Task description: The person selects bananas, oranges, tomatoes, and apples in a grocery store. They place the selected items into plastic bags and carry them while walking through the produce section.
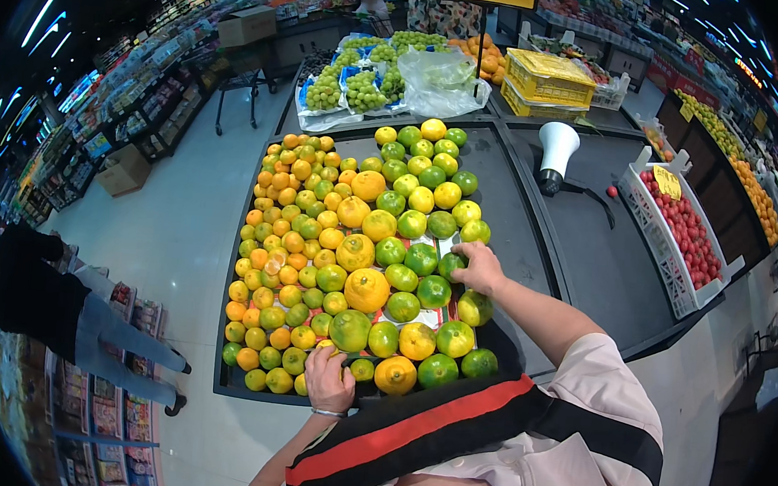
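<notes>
Green, yellow and orange citrus fruits lie in rows on a black display table [523, 255], smaller orange ones on the left, larger green ones on the right. My right hand [479, 267] has its fingers on a green citrus fruit [452, 266] at the right side of the rows. My left hand [330, 379] rests at the near edge among small citrus fruits, fingertips by a yellowish one; whether it grips one is hidden. Between the hands sit a large green citrus fruit [350, 330] and a large orange one with a knobbed top [367, 290].
Green grapes [364, 91], a plastic bag [438, 74] and yellow crates [549, 76] stand at the table's far end. A white megaphone [558, 150] and a white crate of small red fruits [691, 245] are to the right. A person [78, 306] stands left, across the aisle.
</notes>
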